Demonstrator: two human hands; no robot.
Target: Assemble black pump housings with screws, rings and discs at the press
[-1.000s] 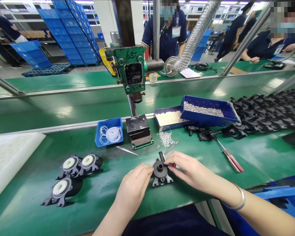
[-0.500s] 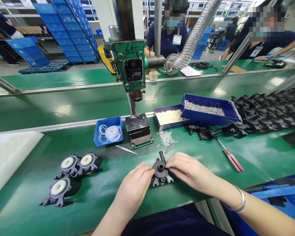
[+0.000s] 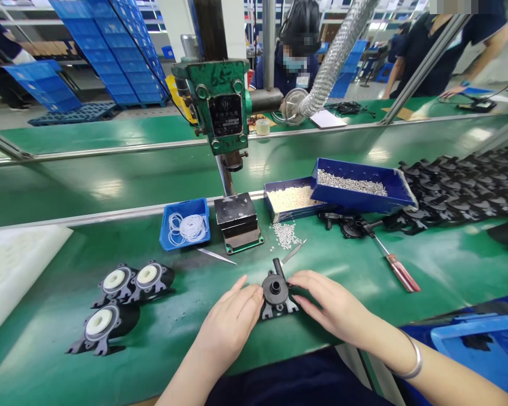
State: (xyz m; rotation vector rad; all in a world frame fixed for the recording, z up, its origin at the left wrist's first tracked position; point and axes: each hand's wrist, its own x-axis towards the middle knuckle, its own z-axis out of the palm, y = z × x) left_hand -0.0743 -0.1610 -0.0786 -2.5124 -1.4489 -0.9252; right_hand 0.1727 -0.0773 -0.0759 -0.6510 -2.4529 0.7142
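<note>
A black pump housing (image 3: 275,288) with a round cover, a central spout and a side pipe lies on the green bench in front of me. My left hand (image 3: 233,318) has its fingers together, their tips pressed against the housing's left edge. On the other side, my right hand (image 3: 332,304) is open, thumb and forefinger apart, with the fingertips at the housing's right edge. Tweezers (image 3: 294,252) lie just behind the side pipe. Small white rings (image 3: 285,235) are scattered beyond them. At left stand three black housings (image 3: 100,324) with cream-coloured round inserts.
A green press (image 3: 218,107) rises over a black block (image 3: 237,217). Beside it is a blue tray of white rings (image 3: 188,225). Blue bins hold screws (image 3: 351,185) and cream pieces (image 3: 292,198). A screwdriver (image 3: 402,273) and many black parts (image 3: 461,186) lie right. Co-workers are opposite.
My right hand's fingers have spread and eased slightly off the housing. My left hand stays against it. The co-worker at the back right has straightened up.
</note>
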